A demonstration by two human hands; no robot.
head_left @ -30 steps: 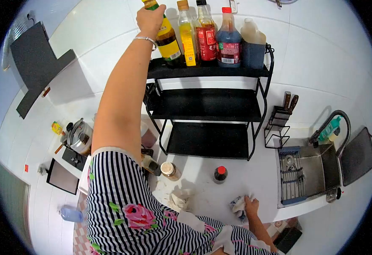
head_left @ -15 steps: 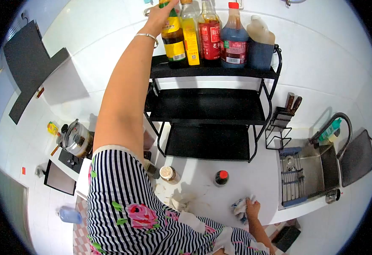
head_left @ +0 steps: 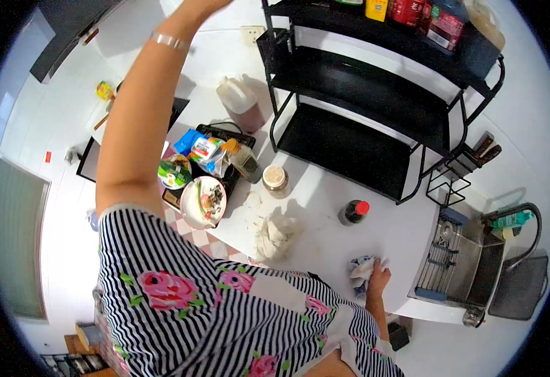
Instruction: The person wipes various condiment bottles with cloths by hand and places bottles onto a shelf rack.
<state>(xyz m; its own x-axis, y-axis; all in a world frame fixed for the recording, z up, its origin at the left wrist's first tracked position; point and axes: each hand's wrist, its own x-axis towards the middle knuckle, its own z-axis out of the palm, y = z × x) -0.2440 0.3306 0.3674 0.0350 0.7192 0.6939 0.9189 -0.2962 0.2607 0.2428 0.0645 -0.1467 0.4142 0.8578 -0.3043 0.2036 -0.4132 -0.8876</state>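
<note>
My left hand is raised at the top edge, left of the black three-tier rack. Its fingers are cut off by the frame, so whether it grips anything is hidden. Low on the right, my right hand is closed around a crumpled white-and-blue cloth on the white counter. Closest to that hand is a small dark bottle with a red cap. Several sauce bottles, including a red-labelled bottle and a dark jug, stand on the rack's top shelf.
A pale crumpled cloth and a lidded jar are on the counter. Leftward are a bowl, a spice jar, packets and a plastic jug. A knife holder and sink lie right.
My left hand has come off the yellow-labelled bottle and moved left; the bottle stays on the shelf. The view has turned left, shifting the rack up and right. My right hand still holds the cloth.
</note>
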